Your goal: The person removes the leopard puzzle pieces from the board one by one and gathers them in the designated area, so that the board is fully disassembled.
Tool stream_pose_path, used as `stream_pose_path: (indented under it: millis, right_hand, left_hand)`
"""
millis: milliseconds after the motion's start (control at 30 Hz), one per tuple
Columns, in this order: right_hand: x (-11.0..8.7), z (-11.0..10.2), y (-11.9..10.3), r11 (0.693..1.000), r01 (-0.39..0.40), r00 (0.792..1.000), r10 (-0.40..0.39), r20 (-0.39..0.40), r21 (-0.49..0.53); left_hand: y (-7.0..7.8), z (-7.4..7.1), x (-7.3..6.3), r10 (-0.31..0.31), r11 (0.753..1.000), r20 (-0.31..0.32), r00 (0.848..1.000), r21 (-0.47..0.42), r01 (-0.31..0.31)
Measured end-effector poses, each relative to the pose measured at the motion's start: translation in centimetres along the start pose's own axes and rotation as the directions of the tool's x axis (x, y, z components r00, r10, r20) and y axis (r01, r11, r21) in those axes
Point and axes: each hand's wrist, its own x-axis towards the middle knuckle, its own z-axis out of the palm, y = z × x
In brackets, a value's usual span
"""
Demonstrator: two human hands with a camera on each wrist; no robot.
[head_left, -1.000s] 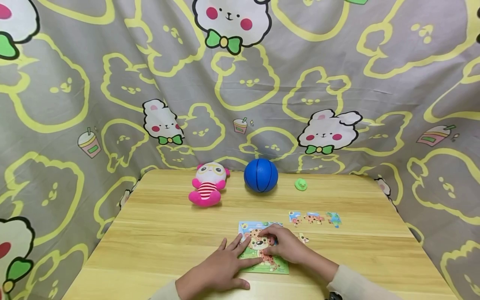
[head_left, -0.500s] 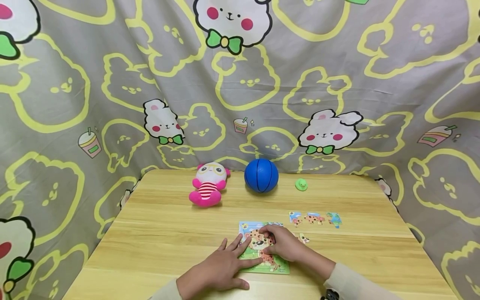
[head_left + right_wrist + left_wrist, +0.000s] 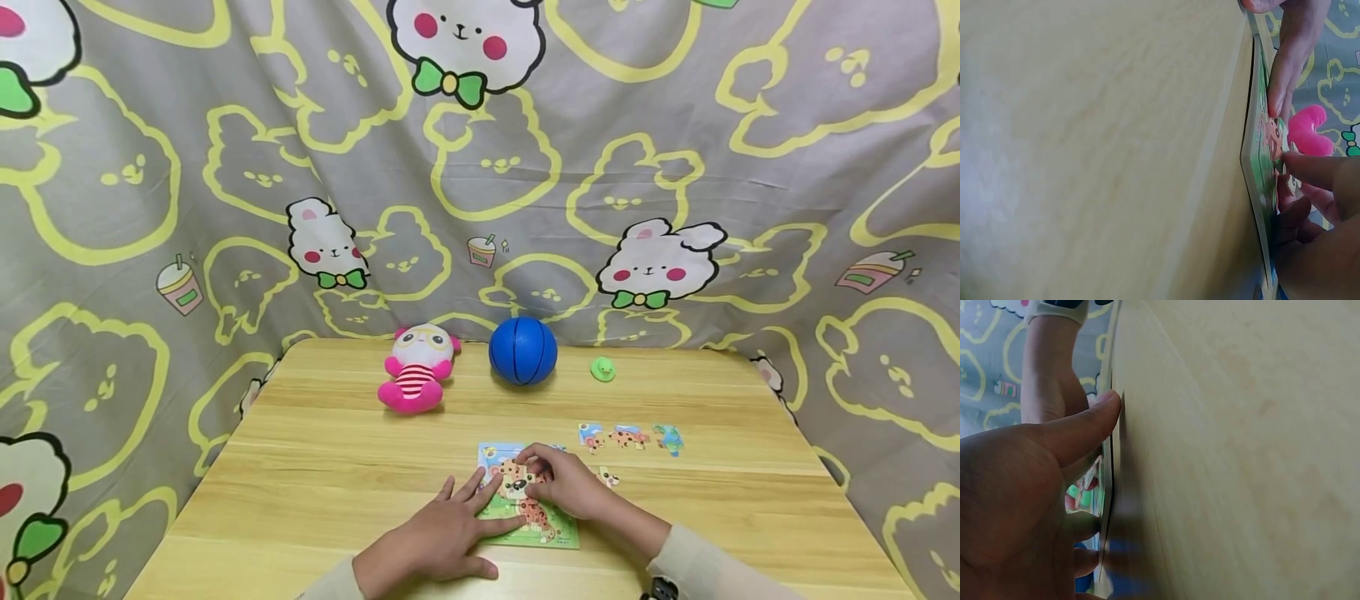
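A jigsaw board (image 3: 491, 454) with a leopard picture lies flat on the wooden table. My left hand (image 3: 442, 533) rests on its left part with fingers spread and straight, the thumb out on the table. Over the board's middle, my right hand (image 3: 573, 487) pinches a puzzle piece (image 3: 516, 486) showing the leopard's face between thumb and fingers. From the right wrist view, that piece stands slightly tilted above the board. Just beyond the right hand lies a loose puzzle piece (image 3: 608, 477), partly covered by the wrist.
Loose puzzle pieces lie behind the board on the right: a sky-and-ear piece (image 3: 591, 437), a spotted piece (image 3: 628, 437) and a blue-green piece (image 3: 667, 439). Farther back are a pink panda plush (image 3: 416, 371), a blue ball (image 3: 522, 351) and a small green duck toy (image 3: 603, 369).
The right hand's fingers and the face piece have shifted very slightly over the board. The left hand has stayed in place.
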Motion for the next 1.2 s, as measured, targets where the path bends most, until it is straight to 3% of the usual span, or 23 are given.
stream_pose_path:
  millis: [433,633,900,1200]
  right_hand:
    - [-0.2,-0.8,-0.1,0.987,-0.045,0.999,0.047,-0.005,0.154]
    - [-0.8,-2.0,0.2,0.978,-0.025,1.000,0.028,-0.012,0.206]
    - [-1.8,-4.1,1.3,0.988,-0.064,0.997,0.070,-0.032,0.144]
    - [-3.5,-7.1,2.7,0.988,-0.065,0.996,0.073,-0.056,0.140]
  left_hand:
    - [0.0,0.1,0.0,0.001,1.000,-0.007,1.000,0.011,-0.001]
    - [0.1,-0.1,0.0,-0.003,1.000,-0.001,1.000,-0.001,0.003]
    - [-0.1,0.0,0.2,-0.009,1.000,0.015,1.000,-0.014,0.010]
    - [-0.1,0.1,0.2,-0.009,1.000,0.011,1.000,-0.014,0.009]
